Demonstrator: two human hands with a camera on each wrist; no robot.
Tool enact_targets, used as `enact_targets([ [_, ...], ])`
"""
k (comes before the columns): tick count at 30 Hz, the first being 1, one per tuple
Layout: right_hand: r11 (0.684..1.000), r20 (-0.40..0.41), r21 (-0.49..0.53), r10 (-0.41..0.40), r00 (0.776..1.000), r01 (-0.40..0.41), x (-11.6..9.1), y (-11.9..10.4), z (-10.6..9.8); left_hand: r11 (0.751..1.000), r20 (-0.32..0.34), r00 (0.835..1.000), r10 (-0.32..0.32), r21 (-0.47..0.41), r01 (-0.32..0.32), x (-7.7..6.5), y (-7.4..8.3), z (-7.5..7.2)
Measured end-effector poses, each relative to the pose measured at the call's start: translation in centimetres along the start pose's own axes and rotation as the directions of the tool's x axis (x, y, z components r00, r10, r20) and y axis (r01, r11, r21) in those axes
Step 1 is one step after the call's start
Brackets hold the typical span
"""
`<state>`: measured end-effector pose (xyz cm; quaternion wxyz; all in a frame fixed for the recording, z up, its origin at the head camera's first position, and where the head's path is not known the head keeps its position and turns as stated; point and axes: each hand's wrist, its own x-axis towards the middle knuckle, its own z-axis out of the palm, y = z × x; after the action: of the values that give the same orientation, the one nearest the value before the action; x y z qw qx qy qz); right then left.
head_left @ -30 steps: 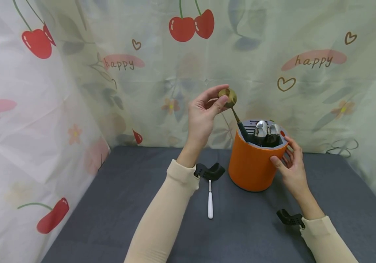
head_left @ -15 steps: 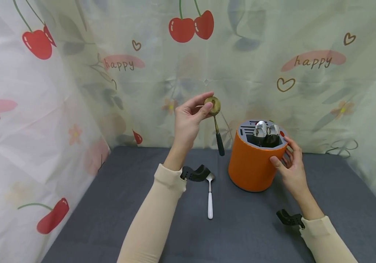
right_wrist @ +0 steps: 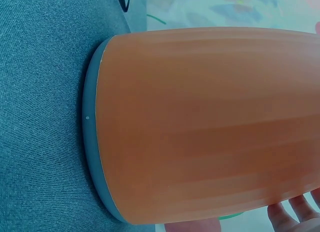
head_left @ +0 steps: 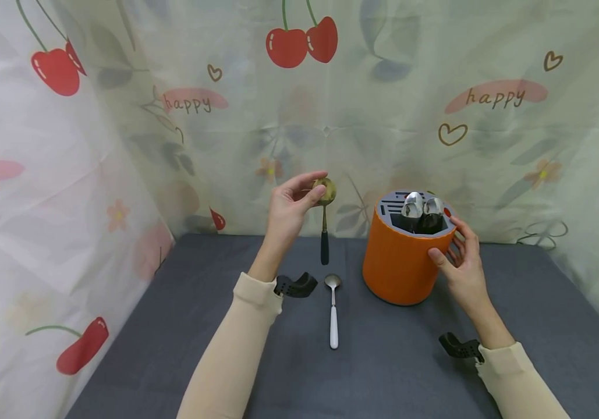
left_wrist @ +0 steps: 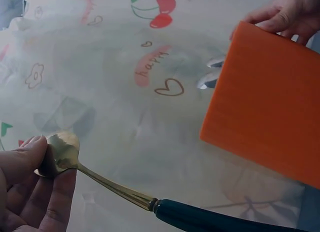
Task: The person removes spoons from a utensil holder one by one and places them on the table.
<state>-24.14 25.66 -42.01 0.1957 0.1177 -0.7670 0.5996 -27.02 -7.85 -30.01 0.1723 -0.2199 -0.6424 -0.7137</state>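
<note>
My left hand (head_left: 287, 210) pinches a gold spoon (head_left: 325, 247) by its bowl between thumb and fingers. Its dark green handle hangs straight down above the table, to the left of an orange utensil holder (head_left: 401, 265). In the left wrist view the gold spoon's neck (left_wrist: 117, 187) runs from the fingers toward the lower right. My right hand (head_left: 464, 270) grips the holder's right side near the top, thumb in front and fingers curled along the side. Two silver spoons (head_left: 413, 205) stand bowl-up in the holder's front opening.
A spoon with a white handle (head_left: 333, 326) lies on the dark grey tablecloth (head_left: 173, 349), below the hanging gold spoon and left of the holder. A printed curtain (head_left: 226, 145) closes off the back and left. The holder's grey top (head_left: 392, 205) has several slots.
My left hand has drawn the gold spoon out of the holder and carried it left and down, over the white-handled spoon. My right hand stays on the holder.
</note>
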Motion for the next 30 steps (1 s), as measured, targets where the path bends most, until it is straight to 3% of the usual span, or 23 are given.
enact_targets([
  [11,1.000,0.004,-0.007,0.008,1.000,-0.008,0.1,0.3,0.0,0.997,0.003,0.997,-0.076,0.018,0.076,-1.0,-2.1,-1.7],
  [21,1.000,0.006,-0.004,0.005,1.000,-0.005,0.1,0.1,0.0,0.989,-0.040,0.988,-0.147,0.008,0.148,-2.3,-3.8,-2.5],
  [30,1.000,0.006,-0.003,0.004,1.000,-0.004,0.0,0.1,0.0,0.971,-0.054,0.970,-0.239,0.002,0.240,-3.6,-5.5,-3.3],
])
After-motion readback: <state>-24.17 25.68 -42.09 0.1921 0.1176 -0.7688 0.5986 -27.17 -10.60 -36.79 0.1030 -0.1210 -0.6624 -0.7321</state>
